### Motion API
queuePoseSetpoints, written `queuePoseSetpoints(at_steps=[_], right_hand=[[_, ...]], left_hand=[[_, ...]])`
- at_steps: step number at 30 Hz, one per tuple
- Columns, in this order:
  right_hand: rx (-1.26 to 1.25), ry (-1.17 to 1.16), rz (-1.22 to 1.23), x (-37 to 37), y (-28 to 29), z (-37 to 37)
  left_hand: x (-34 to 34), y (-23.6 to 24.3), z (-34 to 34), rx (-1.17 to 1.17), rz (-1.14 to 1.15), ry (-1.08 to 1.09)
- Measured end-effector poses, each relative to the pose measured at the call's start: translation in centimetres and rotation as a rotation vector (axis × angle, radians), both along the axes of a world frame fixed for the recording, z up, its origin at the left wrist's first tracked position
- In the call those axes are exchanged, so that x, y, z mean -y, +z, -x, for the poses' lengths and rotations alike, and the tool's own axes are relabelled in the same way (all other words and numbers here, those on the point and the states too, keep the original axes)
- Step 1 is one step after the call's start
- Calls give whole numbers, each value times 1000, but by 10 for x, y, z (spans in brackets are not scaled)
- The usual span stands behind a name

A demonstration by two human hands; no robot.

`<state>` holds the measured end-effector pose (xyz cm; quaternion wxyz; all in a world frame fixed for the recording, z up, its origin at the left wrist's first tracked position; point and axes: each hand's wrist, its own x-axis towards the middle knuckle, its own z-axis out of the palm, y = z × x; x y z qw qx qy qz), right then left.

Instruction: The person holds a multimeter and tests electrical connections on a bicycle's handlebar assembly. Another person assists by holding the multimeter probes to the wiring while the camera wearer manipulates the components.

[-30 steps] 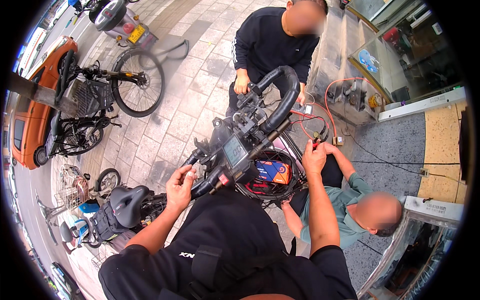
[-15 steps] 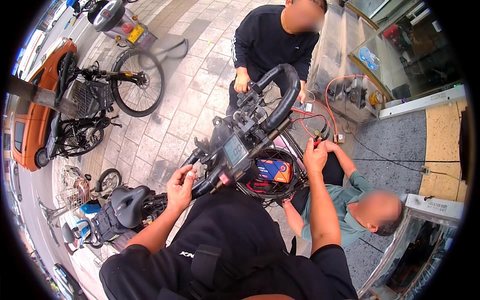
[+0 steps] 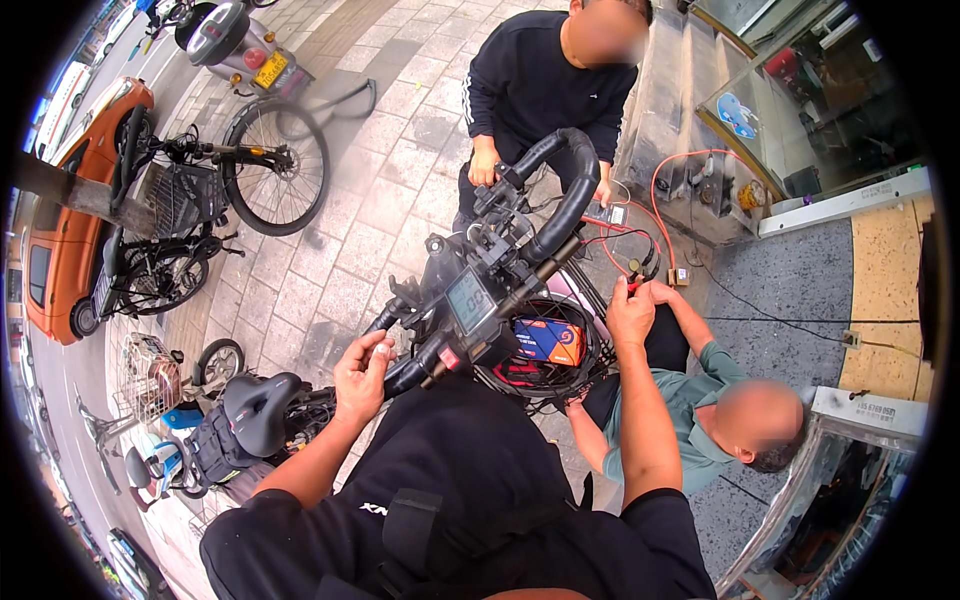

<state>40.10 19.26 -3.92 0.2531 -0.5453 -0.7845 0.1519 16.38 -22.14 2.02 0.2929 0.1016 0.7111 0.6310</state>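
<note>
Between my arms stands an electric bike's curved black handlebar (image 3: 560, 228) with a grey display (image 3: 468, 300). My left hand (image 3: 361, 374) is closed, thumb against the curled fingers, beside the end of the black grip (image 3: 405, 376). Whatever it pinches, if anything, is hidden. To the right, my right hand (image 3: 630, 316) pinches a small red piece (image 3: 634, 284) at the end of thin wires. The hand (image 3: 660, 292) of a person in a green shirt is close beside it. A blue and orange box (image 3: 549, 341) sits in the front basket (image 3: 598, 362).
A person in black (image 3: 540, 85) sits beyond the handlebar, one hand near a meter (image 3: 606, 212) with red leads. The green-shirted person (image 3: 690, 425) is low at my right. A red hose (image 3: 655, 185) crosses the step. Parked bikes (image 3: 275, 165) stand at the left.
</note>
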Motion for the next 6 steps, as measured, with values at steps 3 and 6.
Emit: queuePoseSetpoints(at_steps=[3, 6], right_hand=[[-7, 5, -31, 1, -1, 0], [-9, 1, -5, 3, 6, 2]], left_hand=[[0, 2, 0, 10, 12, -2], [-1, 5, 1, 20, 21, -5]])
